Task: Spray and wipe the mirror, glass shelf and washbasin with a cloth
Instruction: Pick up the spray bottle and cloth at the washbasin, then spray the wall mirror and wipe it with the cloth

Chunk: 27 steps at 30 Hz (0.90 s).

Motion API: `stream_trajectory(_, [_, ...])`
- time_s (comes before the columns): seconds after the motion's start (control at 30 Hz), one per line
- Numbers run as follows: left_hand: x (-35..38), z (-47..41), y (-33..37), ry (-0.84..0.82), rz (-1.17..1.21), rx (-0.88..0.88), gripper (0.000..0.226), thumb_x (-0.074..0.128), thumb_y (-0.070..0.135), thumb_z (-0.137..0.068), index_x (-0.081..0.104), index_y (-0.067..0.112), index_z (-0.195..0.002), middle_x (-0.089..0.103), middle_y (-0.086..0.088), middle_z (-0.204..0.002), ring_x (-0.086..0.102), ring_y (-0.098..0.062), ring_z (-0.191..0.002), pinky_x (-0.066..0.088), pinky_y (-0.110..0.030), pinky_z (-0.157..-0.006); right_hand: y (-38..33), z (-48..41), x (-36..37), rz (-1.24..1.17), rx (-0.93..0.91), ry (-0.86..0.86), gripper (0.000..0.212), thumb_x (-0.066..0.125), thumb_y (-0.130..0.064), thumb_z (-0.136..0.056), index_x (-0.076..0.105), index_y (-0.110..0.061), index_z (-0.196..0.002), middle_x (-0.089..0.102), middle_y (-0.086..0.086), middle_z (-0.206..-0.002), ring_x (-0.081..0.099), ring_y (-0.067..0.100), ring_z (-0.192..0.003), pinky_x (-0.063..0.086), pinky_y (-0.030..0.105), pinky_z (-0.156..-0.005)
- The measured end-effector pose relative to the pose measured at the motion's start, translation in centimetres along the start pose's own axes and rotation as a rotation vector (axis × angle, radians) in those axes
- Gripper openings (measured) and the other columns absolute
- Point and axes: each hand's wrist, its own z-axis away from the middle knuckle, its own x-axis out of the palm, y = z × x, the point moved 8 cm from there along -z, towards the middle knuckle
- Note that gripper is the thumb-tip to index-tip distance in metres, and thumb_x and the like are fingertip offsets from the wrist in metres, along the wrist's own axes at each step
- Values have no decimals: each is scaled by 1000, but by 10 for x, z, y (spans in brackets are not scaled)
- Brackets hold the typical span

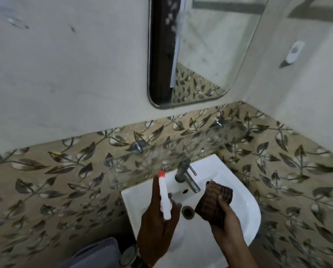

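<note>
My left hand (159, 227) grips a white spray bottle (164, 200) with a red nozzle, held over the left part of the white washbasin (245, 202) and pointing up toward the glass shelf (181, 149). My right hand (226, 219) holds a folded dark brown cloth (213, 200) above the basin, just right of the metal tap (187, 178). The clear shelf hangs on two metal brackets between basin and mirror (206, 49). The mirror with rounded corners is on the wall above.
Leaf-patterned tiles (55, 180) line the wall around the basin, with plain pale wall above. The drain hole (188, 211) lies between my hands. A small white fixture (295, 52) sits on the right side wall. A watch (129, 256) is on my left wrist.
</note>
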Motion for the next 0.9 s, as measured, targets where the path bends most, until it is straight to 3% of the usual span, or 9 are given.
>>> stream_trajectory(0.07, [-1,-20,26,25,-38,25,80,53,69,-87,9,67,-154,62,40,-80,60,23,-80,42,2,-69,-35,11,16,15,-118,-22,44,58,-21,-97,57,-8,-140,68,14,-132,72,25,-107,63,43,-83])
stream_trajectory(0.13, [-1,-43,68,22,25,102,81,59,55,-91,30,31,-163,62,30,-71,60,3,-61,43,-8,-59,-75,26,50,8,-223,-111,41,58,-19,-98,60,-10,-137,68,15,-133,69,28,-116,61,42,-88])
stream_trajectory(0.2, [-15,-71,102,91,90,117,73,71,41,-92,45,18,-156,60,17,-66,56,-4,-55,49,-19,-55,-111,44,82,-27,-299,-204,44,62,-20,-94,60,-10,-137,67,16,-134,65,32,-122,56,48,-96])
stream_trajectory(0.33, [-35,-118,148,149,237,-8,13,83,34,-86,74,27,-92,74,-1,-67,75,-29,-67,65,-50,-72,-168,88,142,-133,-339,-329,51,63,-28,-92,58,-5,-138,63,19,-138,60,37,-129,41,57,-114])
stream_trajectory(0.4, [-37,-128,178,103,290,-31,33,78,26,-92,71,50,-71,74,16,-59,77,-35,-68,64,-52,-80,-190,114,170,-236,-353,-419,47,57,-30,-97,61,-5,-136,63,19,-138,61,37,-127,41,58,-114])
stream_trajectory(0.47, [-39,-137,200,75,387,-43,37,72,21,-97,69,56,-84,68,23,-51,70,-30,-60,64,-49,-80,-207,132,191,-341,-361,-506,42,51,-32,-101,65,-6,-131,65,16,-137,64,33,-124,43,55,-113])
stream_trajectory(0.57, [-40,-146,211,59,570,-188,19,68,20,-99,73,26,-116,60,2,-57,58,-19,-55,62,-40,-65,-223,151,216,-467,-355,-629,37,50,-30,-102,76,-7,-114,66,14,-135,64,31,-125,44,51,-112])
stream_trajectory(0.73, [-45,-160,238,36,504,-123,46,62,33,-101,55,37,-146,63,-5,-142,63,-26,-124,54,-56,-105,-231,162,243,-586,-312,-737,40,51,-36,-101,79,-9,-111,67,11,-133,68,32,-118,42,52,-111])
stream_trajectory(0.9, [-51,-170,258,37,405,-35,29,67,30,-96,66,45,-121,71,16,-114,67,-20,-115,54,-49,-104,-231,167,253,-588,-249,-854,62,53,-58,-94,63,-15,-137,57,15,-145,45,37,-142,24,55,-122])
